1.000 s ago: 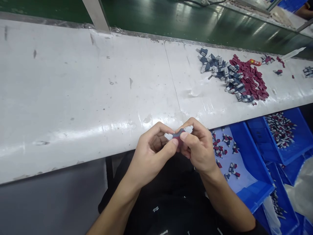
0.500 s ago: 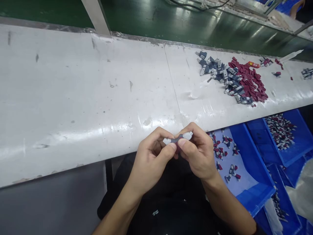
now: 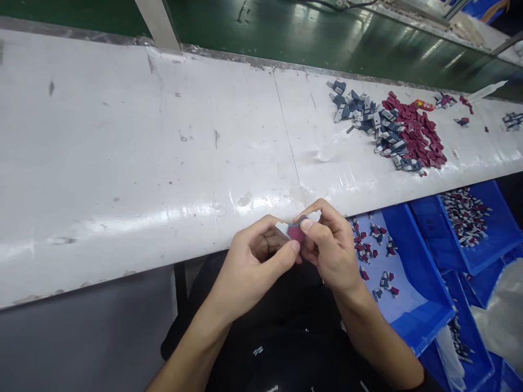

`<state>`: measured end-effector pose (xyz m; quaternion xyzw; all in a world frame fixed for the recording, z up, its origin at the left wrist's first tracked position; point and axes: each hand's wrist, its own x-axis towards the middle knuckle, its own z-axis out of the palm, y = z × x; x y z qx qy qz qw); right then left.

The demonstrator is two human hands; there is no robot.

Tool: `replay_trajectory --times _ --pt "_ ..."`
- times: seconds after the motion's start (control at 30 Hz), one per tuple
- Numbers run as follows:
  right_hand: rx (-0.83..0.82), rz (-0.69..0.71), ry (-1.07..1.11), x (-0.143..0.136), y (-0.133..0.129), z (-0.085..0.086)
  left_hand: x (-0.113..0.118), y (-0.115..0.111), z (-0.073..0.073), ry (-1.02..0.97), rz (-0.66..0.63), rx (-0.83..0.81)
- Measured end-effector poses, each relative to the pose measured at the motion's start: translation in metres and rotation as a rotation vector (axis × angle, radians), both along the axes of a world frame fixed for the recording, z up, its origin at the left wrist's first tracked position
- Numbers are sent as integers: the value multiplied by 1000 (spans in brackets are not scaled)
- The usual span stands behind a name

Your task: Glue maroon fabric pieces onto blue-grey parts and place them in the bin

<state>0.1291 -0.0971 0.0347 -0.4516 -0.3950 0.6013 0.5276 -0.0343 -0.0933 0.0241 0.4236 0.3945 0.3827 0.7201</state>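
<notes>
A small part (image 3: 296, 232), dark grey and maroon with pale ends, is pinched between both hands just off the table's front edge. My left hand (image 3: 258, 261) grips its lower left side with thumb and fingers. My right hand (image 3: 330, 243) holds its right end, the thumb pressing near the top. The maroon face of the part is turned up toward the camera. Some of my fingertips are hidden behind it.
On the white table (image 3: 122, 152), grey-and-white parts (image 3: 376, 121) lie beside a heap of maroon pieces (image 3: 420, 136). A clear nozzle-like item (image 3: 327, 152) lies nearer. Blue bins (image 3: 425, 321) with finished-looking parts stand at the lower right. A green surface (image 3: 253, 32) runs behind.
The part has tilted between my fingers, so more of its maroon face shows. My left thumb has shifted slightly lower and to the right. The camera view has moved a little.
</notes>
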Motion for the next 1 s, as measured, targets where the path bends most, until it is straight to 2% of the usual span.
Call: replay_trajectory --times 0.2,0.33,0.57,0.77,1.0 --pt "-16 26 -23 -3 2 3 2 2 -4 -14 -14 28" --pt "-66 80 45 -5 2 4 1 1 -9 -21 -40 5" --pt "-117 112 28 2 3 -1 -1 -1 -17 -90 -8 -16" --pt "-64 138 -15 0 3 4 4 -2 -9 23 29 -22" --pt "-94 67 -12 2 -1 1 8 -5 -3 83 44 -11"
